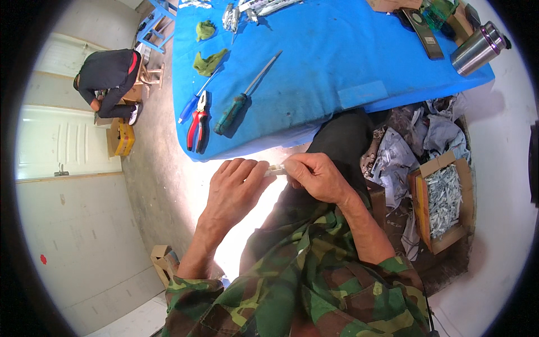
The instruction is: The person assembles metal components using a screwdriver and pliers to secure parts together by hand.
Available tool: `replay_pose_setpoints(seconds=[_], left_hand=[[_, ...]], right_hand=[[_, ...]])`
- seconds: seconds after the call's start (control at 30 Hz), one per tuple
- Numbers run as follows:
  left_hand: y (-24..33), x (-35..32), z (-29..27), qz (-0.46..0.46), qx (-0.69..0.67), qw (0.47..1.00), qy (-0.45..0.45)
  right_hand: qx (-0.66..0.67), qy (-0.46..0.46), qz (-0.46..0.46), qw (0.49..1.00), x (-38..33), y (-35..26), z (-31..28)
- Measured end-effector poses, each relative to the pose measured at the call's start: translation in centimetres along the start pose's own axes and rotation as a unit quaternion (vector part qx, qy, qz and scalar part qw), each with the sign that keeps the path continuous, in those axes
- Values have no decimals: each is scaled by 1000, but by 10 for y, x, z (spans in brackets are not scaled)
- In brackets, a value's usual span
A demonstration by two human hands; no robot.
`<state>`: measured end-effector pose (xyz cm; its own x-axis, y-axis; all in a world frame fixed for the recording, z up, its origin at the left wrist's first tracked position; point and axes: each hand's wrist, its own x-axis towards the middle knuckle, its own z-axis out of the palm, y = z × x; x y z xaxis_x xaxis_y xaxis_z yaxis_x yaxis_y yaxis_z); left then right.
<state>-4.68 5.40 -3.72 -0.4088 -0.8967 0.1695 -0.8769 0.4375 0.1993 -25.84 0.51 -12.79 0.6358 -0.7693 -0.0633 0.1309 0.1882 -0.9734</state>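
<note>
Just off the near edge of the blue-covered table (314,62), my two hands meet over my lap. A small pale, whitish strip-like piece (274,170) spans the gap between them; its exact kind I cannot make out. My left hand (236,188) is closed on one end, fingers bent and seen from the back. Thumb and forefinger of my right hand (316,177) pinch the other end. On the table nearest my hands lie red-and-blue-handled pliers (197,124), a green-handled screwdriver (231,114) and a blue-handled screwdriver (190,108).
Green cloth scraps (209,63) and several metallic pieces (230,18) lie farther up the table. A steel flask (477,49) and dark phone-like device (422,33) are at right. A carton of silvery pieces (444,202) stands below. Another person (109,76) sits bent over boxes at left.
</note>
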Motion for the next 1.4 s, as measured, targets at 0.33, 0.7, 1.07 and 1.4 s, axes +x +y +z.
replay_pose_setpoints(seconds=[0.33,0.7,1.07,1.4], left_hand=[[-16,-12,11,-3,17,1000,9],[-20,-11,33,-59,-13,997,-41],[-14,-5,37,-62,-16,994,-93],[-9,-9,52,-91,-33,994,-59]], right_hand=[[-349,86,-245,900,12,-14,16],[-414,80,-219,880,19,10,10],[-435,111,-247,859,19,29,6],[-412,113,-254,868,16,31,1]])
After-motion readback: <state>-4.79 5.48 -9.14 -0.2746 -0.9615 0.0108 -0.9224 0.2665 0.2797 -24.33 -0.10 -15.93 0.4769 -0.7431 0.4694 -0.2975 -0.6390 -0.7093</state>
